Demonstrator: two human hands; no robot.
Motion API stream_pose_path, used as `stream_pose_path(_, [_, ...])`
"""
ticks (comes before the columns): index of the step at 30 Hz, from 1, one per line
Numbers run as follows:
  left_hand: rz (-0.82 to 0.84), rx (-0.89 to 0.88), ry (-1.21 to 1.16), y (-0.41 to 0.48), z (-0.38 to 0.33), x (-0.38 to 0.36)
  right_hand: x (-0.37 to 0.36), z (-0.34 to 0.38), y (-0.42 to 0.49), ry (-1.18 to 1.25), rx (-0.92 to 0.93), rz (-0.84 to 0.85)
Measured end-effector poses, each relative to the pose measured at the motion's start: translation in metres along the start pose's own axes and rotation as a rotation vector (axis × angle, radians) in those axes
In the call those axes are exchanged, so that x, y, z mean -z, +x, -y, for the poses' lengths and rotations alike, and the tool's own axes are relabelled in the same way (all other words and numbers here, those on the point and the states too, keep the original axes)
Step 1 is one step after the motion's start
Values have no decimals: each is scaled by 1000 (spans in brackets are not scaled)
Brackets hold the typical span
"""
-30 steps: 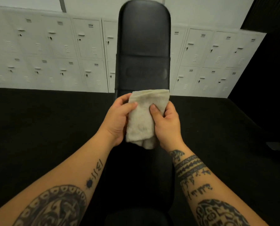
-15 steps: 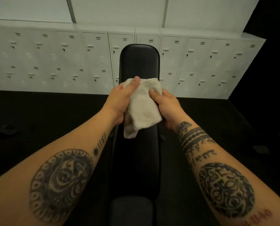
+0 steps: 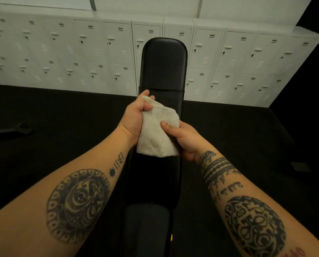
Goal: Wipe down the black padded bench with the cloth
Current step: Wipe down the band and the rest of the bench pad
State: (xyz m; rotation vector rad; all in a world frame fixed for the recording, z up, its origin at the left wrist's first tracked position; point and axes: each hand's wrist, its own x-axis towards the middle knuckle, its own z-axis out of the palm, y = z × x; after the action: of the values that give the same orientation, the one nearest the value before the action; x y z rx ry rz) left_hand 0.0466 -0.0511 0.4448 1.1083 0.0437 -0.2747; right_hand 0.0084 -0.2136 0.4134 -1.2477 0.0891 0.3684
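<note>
At the far left, a dark bar-shaped object (image 3: 10,129) lies on the black floor (image 3: 62,115); what it is cannot be told. Behind it a wall of white lockers (image 3: 62,52) runs across the back.

The left forearm, with a round tattoo, reaches in from the lower left. The left hand (image 3: 136,117) grips the upper corner of the cloth (image 3: 158,134), its fingers (image 3: 148,106) curled tight round the bunched fabric.

The cloth is off-white with a nubby towelling surface, folded into a thick pad. It slopes down from the left fist to a fairly straight lower edge. It is held in front of the middle of the black padded bench (image 3: 163,67); whether it touches the pad cannot be told.

The bench is narrow and runs straight away towards the lockers. Its upholstery is smooth with a dull sheen, its far end rounded, and a seam crosses it just beyond the hands. A separate dark pad (image 3: 147,219) lies nearest the camera.

The right hand (image 3: 184,140) pinches the cloth's right edge, thumb pressed on the front, its fingers hidden behind. The right forearm is banded with tattoos.
</note>
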Motion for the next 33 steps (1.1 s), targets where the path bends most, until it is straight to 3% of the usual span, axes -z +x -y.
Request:
stream_pose_path(6, [95, 236, 248, 11, 51, 55, 8, -51, 18, 20, 28, -182])
stream_pose_path(11, [74, 271, 490, 9, 89, 90, 17, -96, 22, 64, -150, -206])
stream_pose_path(15, [36, 300, 583, 4, 122, 113, 26, -145, 23, 71, -185, -273])
stream_pose_path(24, [-68, 515, 709, 6, 254, 171, 53, -290, 41, -78, -421, -486])
stream_pose_path(33, [-203, 649, 892, 2, 386, 227, 87, -418, 58, -474, -573, -529])
